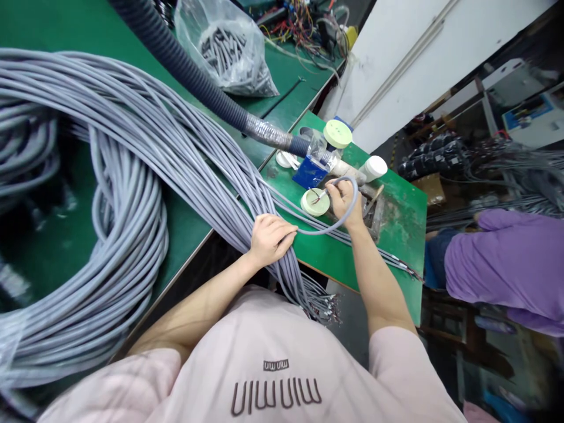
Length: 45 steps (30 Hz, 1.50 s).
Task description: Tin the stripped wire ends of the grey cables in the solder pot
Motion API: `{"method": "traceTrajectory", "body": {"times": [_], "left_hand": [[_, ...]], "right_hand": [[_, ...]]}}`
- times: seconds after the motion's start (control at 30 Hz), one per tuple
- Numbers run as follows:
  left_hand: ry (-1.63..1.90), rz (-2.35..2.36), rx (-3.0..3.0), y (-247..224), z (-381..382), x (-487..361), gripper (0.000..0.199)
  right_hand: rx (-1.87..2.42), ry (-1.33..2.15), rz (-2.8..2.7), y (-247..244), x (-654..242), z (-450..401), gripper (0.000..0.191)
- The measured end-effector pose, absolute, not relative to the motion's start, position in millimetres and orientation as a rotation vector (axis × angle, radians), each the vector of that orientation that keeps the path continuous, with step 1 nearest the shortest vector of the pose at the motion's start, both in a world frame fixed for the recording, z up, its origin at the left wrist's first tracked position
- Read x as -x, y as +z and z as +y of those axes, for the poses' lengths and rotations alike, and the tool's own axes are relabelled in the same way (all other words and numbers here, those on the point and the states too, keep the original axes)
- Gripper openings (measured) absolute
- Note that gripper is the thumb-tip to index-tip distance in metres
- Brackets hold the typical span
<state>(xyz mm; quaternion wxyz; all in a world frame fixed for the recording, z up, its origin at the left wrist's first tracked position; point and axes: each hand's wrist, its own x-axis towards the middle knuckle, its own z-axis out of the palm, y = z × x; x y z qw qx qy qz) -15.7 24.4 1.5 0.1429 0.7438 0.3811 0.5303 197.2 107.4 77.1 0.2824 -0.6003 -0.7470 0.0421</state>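
Note:
My right hand (344, 202) pinches a grey cable (353, 197) close to its end, where thin stripped wires (318, 198) stick out over a round pale-green tub (311, 207). From there the cable loops down and back toward my left hand (272, 238). My left hand is closed over the cable, its fingers resting on a thick bundle of grey cables (211, 176). Other cable ends (324, 302) with exposed wires hang off the table edge below my left hand. Whether the wire tips touch the tub's contents I cannot tell.
A ribbed hose (189, 73) reaches over the green bench to a blue box (311, 172). Nearby stand a light-green lidded container (337, 134) and a white jar (375, 167). A plastic bag (229, 50) of grey pieces lies behind. A person in purple (506, 264) is at right.

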Motion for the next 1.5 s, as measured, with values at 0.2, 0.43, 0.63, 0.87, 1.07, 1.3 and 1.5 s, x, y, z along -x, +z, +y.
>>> {"method": "traceTrajectory", "body": {"times": [0.2, 0.43, 0.63, 0.87, 1.07, 1.3, 1.5], "left_hand": [[1.461, 1.164, -2.156, 2, 24, 16, 0.012], [1.509, 1.185, -2.186, 2, 25, 15, 0.011], [1.606, 1.142, -2.223, 2, 27, 14, 0.01], [1.617, 1.13, -2.262, 3, 27, 13, 0.01], [1.638, 1.123, -2.297, 3, 27, 14, 0.011], [1.588, 1.154, -2.303, 3, 27, 14, 0.01], [1.644, 1.115, -2.312, 2, 27, 13, 0.013]], "right_hand": [[1.536, 0.078, -1.898, 93, -210, 98, 0.028], [1.697, -0.24, -1.865, 106, -257, 84, 0.029], [1.874, -0.307, -1.785, 86, -299, 96, 0.035], [1.981, -0.253, -1.725, 71, -314, 110, 0.035], [2.093, -0.249, -1.713, 67, -314, 117, 0.031], [2.154, -0.246, -1.728, 64, -310, 120, 0.031], [2.148, -0.236, -1.746, 60, -313, 120, 0.031]]}}
